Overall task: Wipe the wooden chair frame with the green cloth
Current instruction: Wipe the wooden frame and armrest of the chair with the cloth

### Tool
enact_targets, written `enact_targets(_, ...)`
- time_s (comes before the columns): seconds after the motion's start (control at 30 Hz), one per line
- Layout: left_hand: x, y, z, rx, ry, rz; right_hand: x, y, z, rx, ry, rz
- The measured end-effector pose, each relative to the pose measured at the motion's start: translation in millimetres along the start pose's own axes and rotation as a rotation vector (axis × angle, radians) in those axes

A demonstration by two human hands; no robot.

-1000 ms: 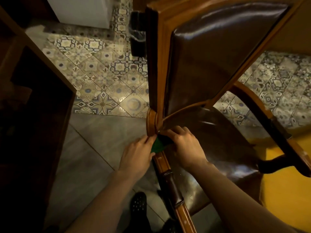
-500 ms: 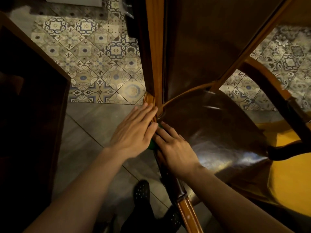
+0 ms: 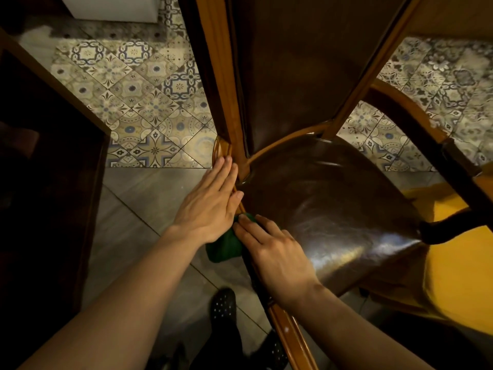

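Looking down through the head camera, I see both bare hands working at the left rear corner of the wooden chair frame, where the upright of the backrest meets the side rail of the seat. The left hand lies flat, palm down, against the outer face of that joint; its fingers are straight and pressed together, tips touching the rounded wooden corner block. The thumb rests on the rail edge next to the seat.

The right hand sits just behind it, along the same rail, back of the hand up. Its fingers are extended and held close together, pressing down on the green cloth. The cloth is bunched between the two hands, on the outer side of the rail; part hangs below the left palm, and how far it continues under the right hand I cannot tell.

The dark brown leather seat and leather backrest are glossy. The near end of the rail shows bare varnished wood. Below are grey floor tiles, patterned tiles further off, and a dark spotted shoe near the rail. A yellow cushion lies at right
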State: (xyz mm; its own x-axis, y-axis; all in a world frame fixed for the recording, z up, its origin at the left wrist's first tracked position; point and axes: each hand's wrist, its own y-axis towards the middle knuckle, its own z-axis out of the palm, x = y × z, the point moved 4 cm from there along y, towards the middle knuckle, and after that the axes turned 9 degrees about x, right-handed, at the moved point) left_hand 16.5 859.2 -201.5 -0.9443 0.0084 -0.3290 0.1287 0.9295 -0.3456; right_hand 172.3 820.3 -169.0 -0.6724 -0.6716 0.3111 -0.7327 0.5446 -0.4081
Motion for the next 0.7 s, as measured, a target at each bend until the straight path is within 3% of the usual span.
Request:
enact_targets(0.27, -5.3, -0.6, 8.1, -0.038, -0.006, -0.011, 1.4, -22.7, 3.5, 0.077, -0.008, 0.011)
enact_targets(0.43, -4.7, 4.5, 5.1, 0.029, -0.003, -0.048, 7.5, -28.9, -14.9, 0.074, -0.029, 0.009)
enact_targets(0.6, -17.1, -14.0, -0.3, -0.012, -0.047, 0.06, 9.8, -85.9, -18.2, -0.016, 0.06, 0.071)
enact_targets(0.7, -41.6, -45.5, 14.8, -0.066, -0.077, 0.151, 10.6, -125.8, -3.2, -0.154, 0.065, 0.124)
